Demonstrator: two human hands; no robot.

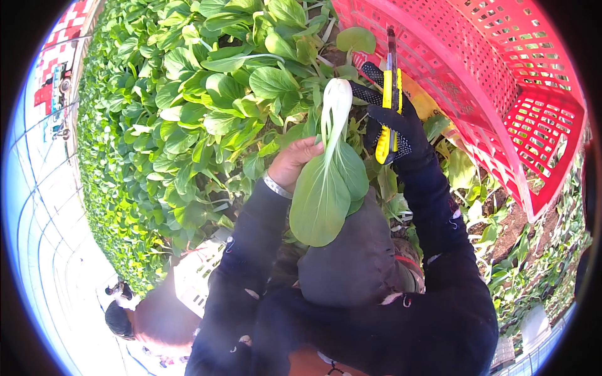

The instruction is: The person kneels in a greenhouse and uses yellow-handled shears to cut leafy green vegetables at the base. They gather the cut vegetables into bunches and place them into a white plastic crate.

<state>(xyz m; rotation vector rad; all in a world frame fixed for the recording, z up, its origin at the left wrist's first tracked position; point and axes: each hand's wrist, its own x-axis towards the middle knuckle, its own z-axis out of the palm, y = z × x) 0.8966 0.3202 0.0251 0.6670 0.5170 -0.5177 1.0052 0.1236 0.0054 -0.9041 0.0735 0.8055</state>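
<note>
My left hand (296,162), bare, holds a head of bok choy (336,155) at its stalks. The pale cut base points up and the broad green leaves hang down over my knee. In a black glove with white dots, my right hand (392,122) grips a yellow-handled utility knife (389,108), whose dark blade points away from me. The gloved fingers are close to the base of the bok choy. Leafy bok choy plants (225,94) grow densely ahead and to the left.
A red plastic crate (451,89) lies at the upper right, its slotted walls and floor showing. Loose leaves and bare soil (510,228) are below it. At the lower left another person (164,310) is beside a pale slotted crate (200,277).
</note>
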